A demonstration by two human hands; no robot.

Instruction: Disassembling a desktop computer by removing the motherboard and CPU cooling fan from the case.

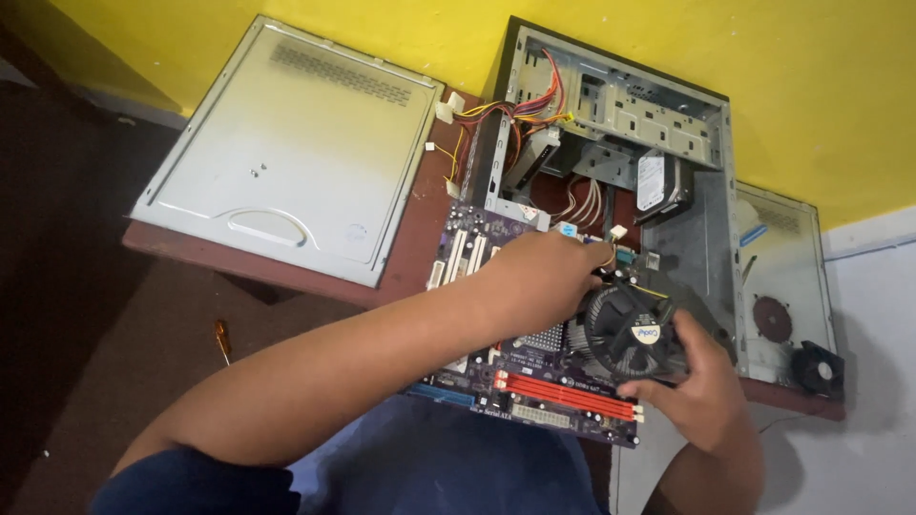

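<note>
Count: one motherboard [534, 381] with one cooler [630, 331] on it and two red slots [568, 394], one open case [611, 124], two side panels [296, 143], one small loose fan [819, 367], one screwdriver [222, 339] on the floor. My left hand [544, 272] lies curled over the cooler's upper left edge, fingers pressed to it. My right hand [701, 386], half open, grips its lower right rim; board sits at the table's near edge, over my lap.

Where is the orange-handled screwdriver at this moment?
In the head view, the screwdriver lies on the dark floor at the left, below the edge of the table that bears the grey side panel, left of the person's left forearm.
</note>
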